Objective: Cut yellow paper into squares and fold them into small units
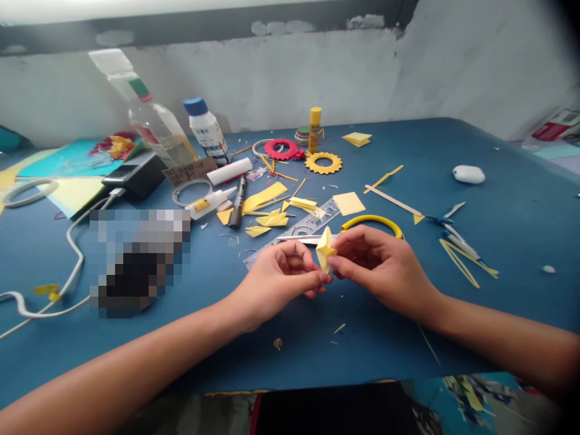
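Both left hand (283, 275) and right hand (385, 269) pinch the folded yellow paper piece (324, 249) just in front of the scissors (372, 219), probably light, crisp and crushable, best held by its creased edges.

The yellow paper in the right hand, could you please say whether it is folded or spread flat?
Folded: in the right hand, the yellow paper shows creases, angled faces and pointed ends.
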`<state>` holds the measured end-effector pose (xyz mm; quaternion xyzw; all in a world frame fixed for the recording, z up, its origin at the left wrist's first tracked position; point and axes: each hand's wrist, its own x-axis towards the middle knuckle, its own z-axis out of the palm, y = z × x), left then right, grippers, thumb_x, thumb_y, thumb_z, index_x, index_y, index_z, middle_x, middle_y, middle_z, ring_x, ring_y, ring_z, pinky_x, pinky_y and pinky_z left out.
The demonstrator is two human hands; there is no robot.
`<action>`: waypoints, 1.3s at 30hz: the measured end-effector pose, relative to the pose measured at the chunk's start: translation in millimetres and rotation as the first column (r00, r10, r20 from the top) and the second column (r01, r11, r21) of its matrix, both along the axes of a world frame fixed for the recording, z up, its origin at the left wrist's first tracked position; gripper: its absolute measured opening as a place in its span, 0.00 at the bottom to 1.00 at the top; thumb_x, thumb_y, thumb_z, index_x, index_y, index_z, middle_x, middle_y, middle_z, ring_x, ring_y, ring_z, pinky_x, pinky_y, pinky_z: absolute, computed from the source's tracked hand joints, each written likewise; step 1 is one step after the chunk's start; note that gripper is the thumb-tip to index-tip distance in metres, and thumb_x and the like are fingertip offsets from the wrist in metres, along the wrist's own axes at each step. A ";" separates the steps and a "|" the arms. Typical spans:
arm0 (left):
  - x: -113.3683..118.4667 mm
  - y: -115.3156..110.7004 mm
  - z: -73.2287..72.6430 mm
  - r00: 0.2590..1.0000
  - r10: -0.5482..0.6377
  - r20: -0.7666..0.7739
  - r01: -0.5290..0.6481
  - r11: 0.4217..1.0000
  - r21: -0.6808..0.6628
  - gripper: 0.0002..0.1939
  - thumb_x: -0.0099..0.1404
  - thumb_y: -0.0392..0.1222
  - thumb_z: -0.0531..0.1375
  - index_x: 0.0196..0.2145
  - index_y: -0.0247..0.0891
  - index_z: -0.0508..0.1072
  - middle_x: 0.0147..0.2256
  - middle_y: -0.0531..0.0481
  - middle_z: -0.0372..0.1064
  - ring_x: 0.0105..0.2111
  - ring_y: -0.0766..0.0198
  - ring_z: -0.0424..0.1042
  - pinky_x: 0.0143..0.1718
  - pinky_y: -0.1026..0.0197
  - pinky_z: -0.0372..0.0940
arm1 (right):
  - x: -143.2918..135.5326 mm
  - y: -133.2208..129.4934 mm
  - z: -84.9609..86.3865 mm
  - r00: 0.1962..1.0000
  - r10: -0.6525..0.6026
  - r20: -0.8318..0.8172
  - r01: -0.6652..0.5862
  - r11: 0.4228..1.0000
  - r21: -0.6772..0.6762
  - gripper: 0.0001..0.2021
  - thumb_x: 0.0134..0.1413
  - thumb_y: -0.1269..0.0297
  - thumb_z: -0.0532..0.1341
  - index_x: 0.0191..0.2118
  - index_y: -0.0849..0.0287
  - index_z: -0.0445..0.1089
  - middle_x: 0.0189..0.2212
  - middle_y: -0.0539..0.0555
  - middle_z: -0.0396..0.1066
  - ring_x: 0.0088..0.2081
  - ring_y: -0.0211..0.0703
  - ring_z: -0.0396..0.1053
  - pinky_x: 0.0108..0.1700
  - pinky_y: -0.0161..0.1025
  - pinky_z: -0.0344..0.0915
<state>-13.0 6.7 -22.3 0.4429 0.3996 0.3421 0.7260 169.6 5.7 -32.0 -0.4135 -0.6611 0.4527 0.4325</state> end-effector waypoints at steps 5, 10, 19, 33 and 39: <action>-1.4 -3.9 -2.2 0.998 0.025 -0.056 -0.018 0.992 0.126 0.16 0.54 0.39 0.68 0.30 0.36 0.62 0.24 0.57 0.71 0.24 0.72 0.71 0.26 0.71 0.66 | 0.6 1.1 2.2 0.999 0.041 -0.031 -0.041 0.999 0.014 0.05 0.52 0.68 0.65 0.36 0.54 0.70 0.31 0.46 0.76 0.31 0.33 0.75 0.34 0.26 0.72; -5.6 -8.4 -1.8 0.970 0.138 -0.203 -0.046 0.915 0.400 0.12 0.59 0.40 0.65 0.39 0.42 0.66 0.31 0.57 0.73 0.29 0.71 0.73 0.26 0.72 0.65 | 2.6 1.3 6.9 0.999 0.048 0.004 -0.048 0.996 0.074 0.04 0.52 0.69 0.65 0.35 0.54 0.71 0.31 0.47 0.76 0.33 0.35 0.75 0.36 0.28 0.73; -4.9 -10.7 -4.6 0.909 0.327 -0.258 -0.045 0.693 0.719 0.05 0.59 0.35 0.64 0.35 0.40 0.75 0.33 0.56 0.75 0.31 0.73 0.73 0.29 0.75 0.67 | 2.6 1.1 5.2 0.999 0.010 0.048 -0.019 0.979 0.201 0.08 0.51 0.71 0.65 0.37 0.53 0.74 0.33 0.47 0.78 0.36 0.38 0.76 0.39 0.31 0.74; -6.3 -4.3 -0.1 0.932 0.207 -0.298 -0.023 0.853 0.522 0.02 0.57 0.36 0.64 0.30 0.35 0.76 0.33 0.48 0.75 0.35 0.63 0.74 0.38 0.63 0.69 | 3.8 1.7 6.0 0.981 0.037 0.192 -0.080 0.971 0.224 0.04 0.54 0.67 0.63 0.36 0.55 0.74 0.32 0.50 0.76 0.35 0.40 0.74 0.39 0.36 0.72; -2.6 -2.0 3.0 0.987 0.113 -0.113 -0.097 0.985 0.141 0.10 0.53 0.37 0.68 0.32 0.33 0.71 0.28 0.52 0.74 0.28 0.67 0.75 0.30 0.68 0.68 | 1.8 4.5 4.0 0.993 0.120 -0.022 -0.122 0.982 -0.146 0.12 0.50 0.64 0.66 0.42 0.57 0.69 0.33 0.51 0.75 0.35 0.41 0.75 0.39 0.37 0.73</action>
